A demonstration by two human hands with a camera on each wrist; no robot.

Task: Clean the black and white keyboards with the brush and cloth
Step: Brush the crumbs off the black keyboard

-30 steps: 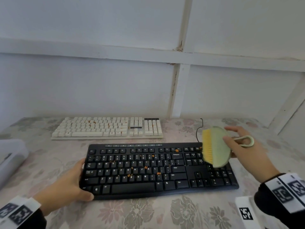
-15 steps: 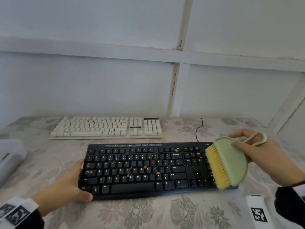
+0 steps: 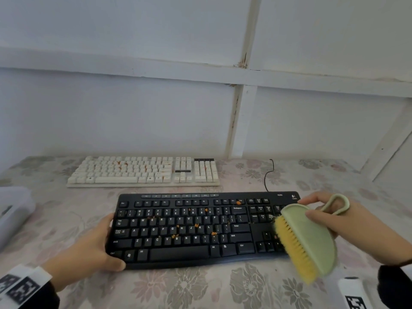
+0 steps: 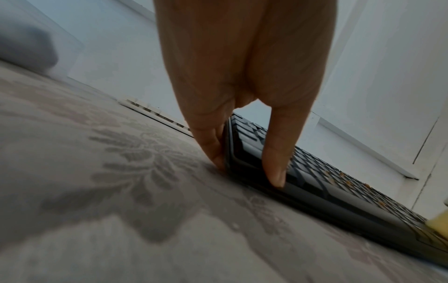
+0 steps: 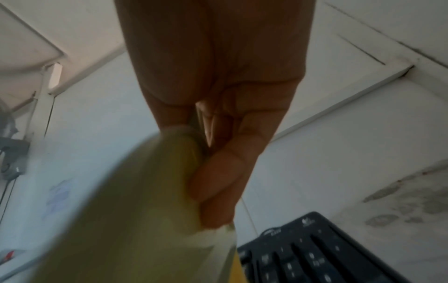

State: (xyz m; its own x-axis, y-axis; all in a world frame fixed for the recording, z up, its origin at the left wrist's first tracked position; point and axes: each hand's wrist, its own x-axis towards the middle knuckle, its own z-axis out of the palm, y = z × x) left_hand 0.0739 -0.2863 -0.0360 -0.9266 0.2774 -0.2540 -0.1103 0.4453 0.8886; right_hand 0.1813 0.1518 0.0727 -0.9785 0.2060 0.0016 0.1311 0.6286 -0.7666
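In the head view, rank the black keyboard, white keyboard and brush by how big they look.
1. black keyboard
2. white keyboard, though it lies farther from the camera, so its true size is unsure
3. brush

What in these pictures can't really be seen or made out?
- Head view: the brush hides the black keyboard's number pad.
- Head view: the pale container is cut off by the left edge; contents unclear.
- Right wrist view: the brush is a blur, hiding the right hand's grip.
- No cloth shows in any view.
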